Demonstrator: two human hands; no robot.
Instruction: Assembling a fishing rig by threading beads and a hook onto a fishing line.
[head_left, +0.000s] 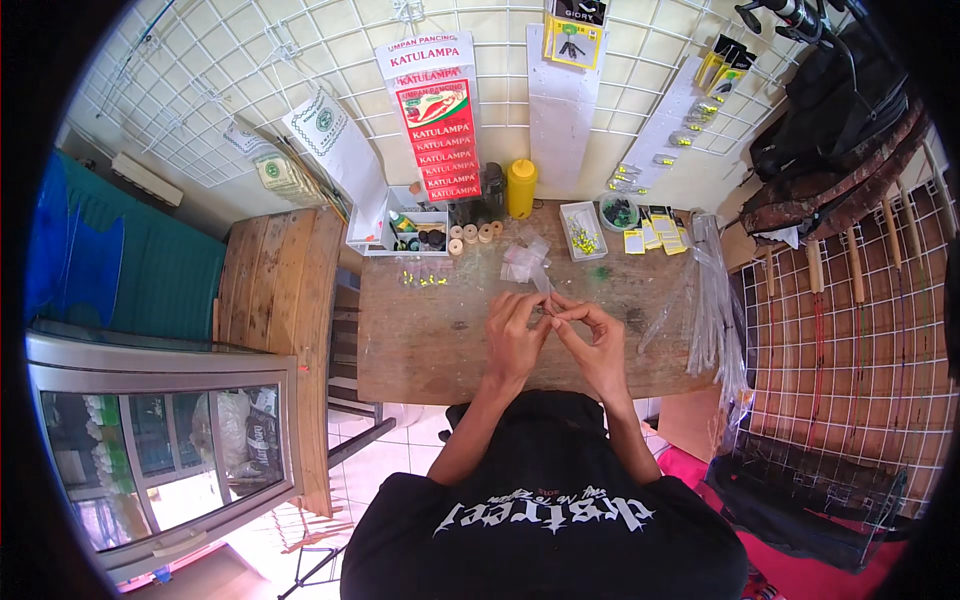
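Note:
Over the middle of the wooden table (440, 345), my left hand (516, 333) and my right hand (594, 340) meet fingertip to fingertip. Both are closed in a pinch on a small clear plastic bag (543, 284), whose upper part sticks out beyond the fingers. What the bag contains, if anything, is too small to make out. Just past my fingers lies a loose pile of clear plastic bags (522, 260). Left of it are several small clear packets (425, 278) with yellow-green pieces inside. A white box (574, 250) of similar yellow-green pieces stands behind, to the right.
Along the back stand a yellow bottle (521, 190), wooden spools (457, 246), a white tray (372, 245) and a round tub (619, 213). Yellow cards (660, 230) and long clear plastic sleeves (708, 300) lie at the right. A wire grid (660, 60) holds hanging packets. A glass-fronted cabinet (290, 430) is at left.

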